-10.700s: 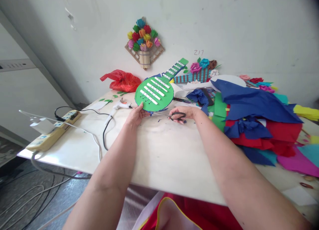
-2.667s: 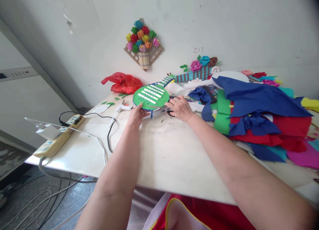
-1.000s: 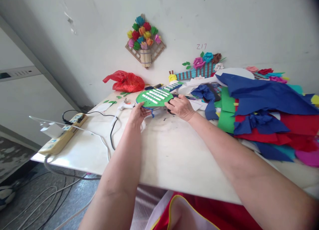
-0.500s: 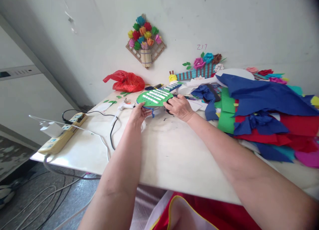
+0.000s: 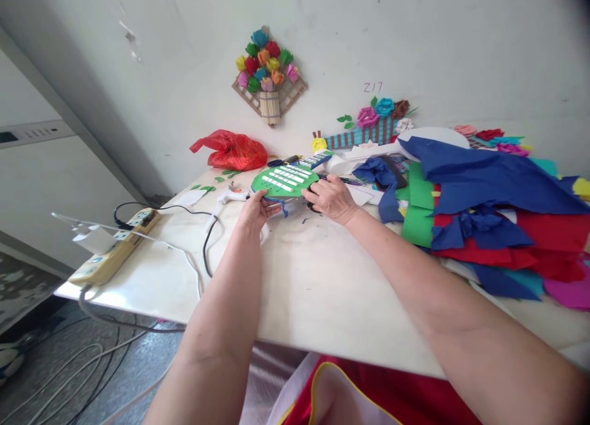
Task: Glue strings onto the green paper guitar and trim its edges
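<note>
A rounded green piece (image 5: 268, 190) with white strips across it is held above the table. My left hand (image 5: 259, 210) grips its near left edge, thumb on top and fingers beneath. My right hand (image 5: 330, 199) is closed at its right edge around something black, perhaps scissor handles, mostly hidden by the fingers. A short blue strip (image 5: 285, 211) hangs from the near edge between my hands. Beyond the green piece extends a blue part with white strips (image 5: 317, 159). A white glue gun (image 5: 230, 196) lies just left of my left hand.
The table (image 5: 322, 290) has a power strip (image 5: 115, 250) and cables at the left. Red plastic bag (image 5: 237, 150) and green leaf cutouts are behind. Blue paper (image 5: 498, 179) tops a colourful pile at the right. Flower crafts (image 5: 367, 116) stand against the wall.
The blue strip hanging at the green piece's near edge has shifted slightly right. Both hands keep nearly the same place and hold.
</note>
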Available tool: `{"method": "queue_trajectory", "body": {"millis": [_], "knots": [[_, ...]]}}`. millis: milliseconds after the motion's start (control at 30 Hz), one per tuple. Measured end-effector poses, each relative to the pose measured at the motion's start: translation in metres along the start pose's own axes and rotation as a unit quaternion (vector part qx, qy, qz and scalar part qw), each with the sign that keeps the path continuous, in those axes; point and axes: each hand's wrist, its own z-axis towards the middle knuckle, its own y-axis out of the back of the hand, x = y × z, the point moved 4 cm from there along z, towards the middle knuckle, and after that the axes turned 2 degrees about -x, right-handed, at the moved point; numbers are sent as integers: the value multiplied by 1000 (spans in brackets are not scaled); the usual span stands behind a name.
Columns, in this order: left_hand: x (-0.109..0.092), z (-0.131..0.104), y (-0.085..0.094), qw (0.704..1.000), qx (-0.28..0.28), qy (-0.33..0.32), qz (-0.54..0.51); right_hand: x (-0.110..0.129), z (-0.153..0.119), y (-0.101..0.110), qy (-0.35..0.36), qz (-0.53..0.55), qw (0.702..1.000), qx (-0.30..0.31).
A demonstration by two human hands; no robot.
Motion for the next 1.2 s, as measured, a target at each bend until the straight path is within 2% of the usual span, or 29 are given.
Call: {"method": "queue_trajectory", "body": {"millis": [233,567,767,967,1200], "knots": [[1,2,2,1000,9,-11,8,-4,-3,-3,0,41,999,17],[1,2,1,999,25,0,24,-6,-3,-6,0,27,999,18],[-3,-4,-1,1000,14,-3,26,-4,-3,-6,3,5,1000,7],[-3,-6,-2,1000,7,-3,18,-4,-3,-6,-3,36,999,-5],[0,2,4,1000,7,-6,2,-1,4,0,-20,48,998,17]]}}
